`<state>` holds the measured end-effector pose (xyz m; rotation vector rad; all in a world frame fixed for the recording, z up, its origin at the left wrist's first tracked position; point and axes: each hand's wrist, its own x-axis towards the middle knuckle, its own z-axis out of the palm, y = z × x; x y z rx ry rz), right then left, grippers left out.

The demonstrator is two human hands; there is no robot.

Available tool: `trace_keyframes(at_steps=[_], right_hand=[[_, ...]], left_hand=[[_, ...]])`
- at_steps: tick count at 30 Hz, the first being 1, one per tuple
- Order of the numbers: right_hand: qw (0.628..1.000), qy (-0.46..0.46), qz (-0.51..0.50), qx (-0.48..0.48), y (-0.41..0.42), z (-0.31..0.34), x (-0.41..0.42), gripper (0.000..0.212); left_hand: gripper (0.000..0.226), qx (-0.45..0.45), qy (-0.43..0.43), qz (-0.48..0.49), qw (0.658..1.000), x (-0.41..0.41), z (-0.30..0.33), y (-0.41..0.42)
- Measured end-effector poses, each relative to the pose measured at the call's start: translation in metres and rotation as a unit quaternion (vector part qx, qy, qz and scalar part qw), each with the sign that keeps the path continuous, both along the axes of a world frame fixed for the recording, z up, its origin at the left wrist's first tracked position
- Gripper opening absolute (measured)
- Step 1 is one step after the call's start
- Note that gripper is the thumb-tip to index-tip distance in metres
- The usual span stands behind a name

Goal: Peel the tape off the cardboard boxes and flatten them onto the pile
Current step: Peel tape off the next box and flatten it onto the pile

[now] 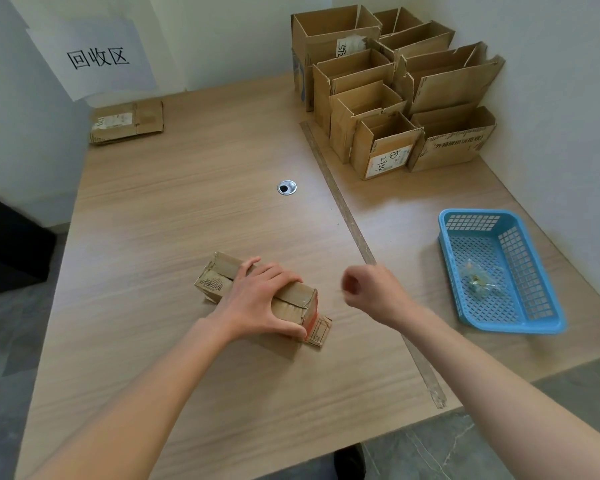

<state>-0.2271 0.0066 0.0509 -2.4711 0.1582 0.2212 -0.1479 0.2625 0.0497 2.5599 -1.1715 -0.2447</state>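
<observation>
A small closed cardboard box (293, 301) lies on its side near the table's front middle, with a barcode on its left end and a red-printed flap at its right end. My left hand (260, 299) lies over its top, fingers spread and thumb at the near side. Just right of the box, my right hand (371, 289) hovers above the table with its fingers curled; nothing shows in it. A pile of flattened boxes (127, 122) lies at the far left corner. Several open boxes (385, 98) stand at the far right.
A blue plastic basket (499, 268) with a wad of clear tape (478, 278) stands at the right. A long strip (347, 216) runs down the table seam. A cable hole (287, 187) is mid-table. A paper sign (94, 57) hangs on the left wall.
</observation>
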Motion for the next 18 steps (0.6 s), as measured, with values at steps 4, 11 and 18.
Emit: trace_keyframes(at_steps=[4,11,18], right_hand=[[0.999,0.03,-0.033,-0.027,-0.037,-0.008,-0.024,0.011],[0.981,-0.019,-0.124,0.149,-0.04,-0.002,-0.026,0.027],[0.97,-0.047,-0.193,0.141,-0.078,0.009,-0.041,0.011]], left_hand=[[0.092,-0.019,-0.004,0.018,1.0,0.001,-0.005,0.0],[0.095,-0.039,0.022,0.033,0.998,-0.003,-0.004,-0.026],[0.096,-0.031,-0.008,0.072,0.997,-0.012,0.002,-0.098]])
